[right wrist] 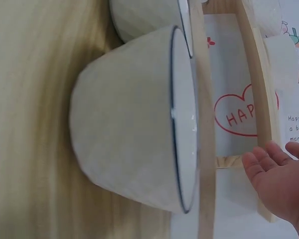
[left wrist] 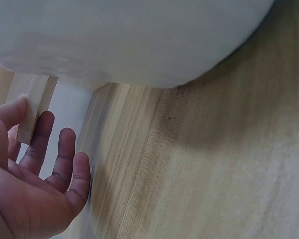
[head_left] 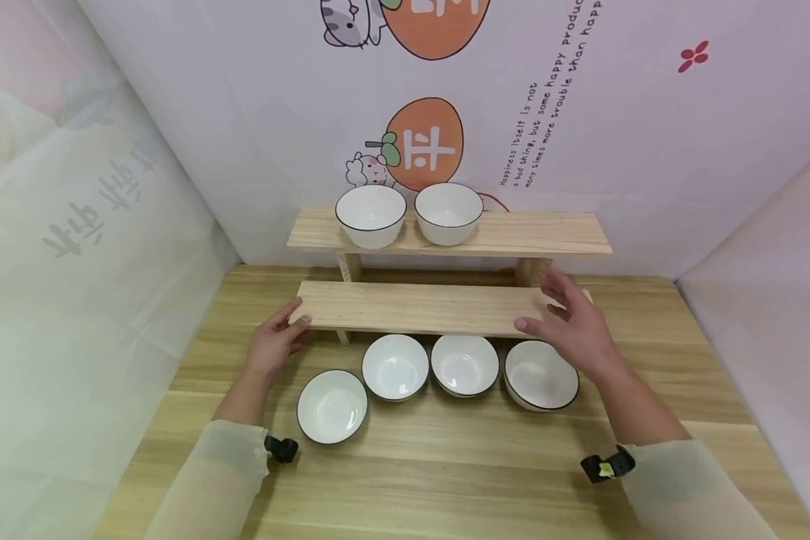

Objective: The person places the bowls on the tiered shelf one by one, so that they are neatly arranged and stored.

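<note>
A two-tier wooden shelf stands against the back wall, with a lower board and an upper board. My left hand pinches the left end of the lower board between thumb and fingers, as the left wrist view also shows. Over the right end of that board, my right hand hovers with fingers spread, holding nothing. Two white dark-rimmed bowls, a left one and a right one, sit on the upper board. The rightmost table bowl is below my right hand.
More white bowls stand on the wooden table: one beside my left forearm, another and a third in front of the lower board. A printed cloth covers the back; pale sheets close both sides.
</note>
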`<state>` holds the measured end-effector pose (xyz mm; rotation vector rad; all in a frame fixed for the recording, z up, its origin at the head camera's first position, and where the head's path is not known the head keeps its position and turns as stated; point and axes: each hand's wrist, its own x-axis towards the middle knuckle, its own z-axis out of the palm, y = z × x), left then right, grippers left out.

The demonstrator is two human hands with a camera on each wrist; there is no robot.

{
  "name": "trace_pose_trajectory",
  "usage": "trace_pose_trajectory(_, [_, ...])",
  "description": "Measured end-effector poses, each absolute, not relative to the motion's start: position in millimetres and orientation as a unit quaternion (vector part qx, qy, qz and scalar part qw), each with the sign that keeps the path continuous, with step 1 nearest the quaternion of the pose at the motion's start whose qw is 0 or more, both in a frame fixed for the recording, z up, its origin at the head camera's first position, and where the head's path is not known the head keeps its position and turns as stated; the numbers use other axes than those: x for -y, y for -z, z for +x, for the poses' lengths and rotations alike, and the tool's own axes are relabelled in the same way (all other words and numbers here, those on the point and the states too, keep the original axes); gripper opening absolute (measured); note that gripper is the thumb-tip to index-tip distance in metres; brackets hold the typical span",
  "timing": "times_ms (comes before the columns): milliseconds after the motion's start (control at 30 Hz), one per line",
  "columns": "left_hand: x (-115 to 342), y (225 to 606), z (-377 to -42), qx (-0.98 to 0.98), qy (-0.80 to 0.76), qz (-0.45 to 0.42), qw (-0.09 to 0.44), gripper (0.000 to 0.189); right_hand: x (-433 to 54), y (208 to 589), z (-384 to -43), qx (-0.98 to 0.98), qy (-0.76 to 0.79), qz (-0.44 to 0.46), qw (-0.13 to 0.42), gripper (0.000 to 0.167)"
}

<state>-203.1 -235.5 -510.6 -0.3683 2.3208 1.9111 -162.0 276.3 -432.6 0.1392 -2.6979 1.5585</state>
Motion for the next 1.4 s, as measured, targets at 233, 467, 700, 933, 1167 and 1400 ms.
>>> trace_pose_trajectory(233, [235.2, 511.2, -203.5, -0.765, -0.630, -0.121, 0.058, 0.067, -279.5, 444.3, -149.8, 0.867, -0.495, 0.055, 0.014, 0.111])
trace_pose_trajectory(467, [234.9, 512.4, -204.0, -0.766, -0.630, -0.117, 0.057, 0.068, -285.4, 453.7, -137.0, 0.877, -0.478, 0.037, -0.001, 0.114])
trace_pose_trajectory(700, [234.0, 512.9, -205.1, -0.764, -0.631, -0.124, 0.052, 0.068, -289.9, 459.4, -127.0, 0.878, -0.477, 0.031, 0.002, 0.112])
trace_pose_trajectory(933, [233.1, 511.8, -205.5, -0.767, -0.628, -0.123, 0.050, 0.067, -293.8, 469.9, -117.2, 0.873, -0.486, 0.047, 0.016, 0.112])
trace_pose_trajectory(1167, [233.1, 510.7, -204.4, -0.766, -0.628, -0.123, 0.051, 0.066, -295.4, 479.4, -105.4, 0.880, -0.473, 0.045, 0.026, 0.113])
trace_pose_trajectory(1400, [233.7, 511.5, -203.3, -0.764, -0.631, -0.129, 0.048, 0.067, -295.9, 486.3, -94.3, 0.884, -0.463, 0.040, 0.040, 0.111])
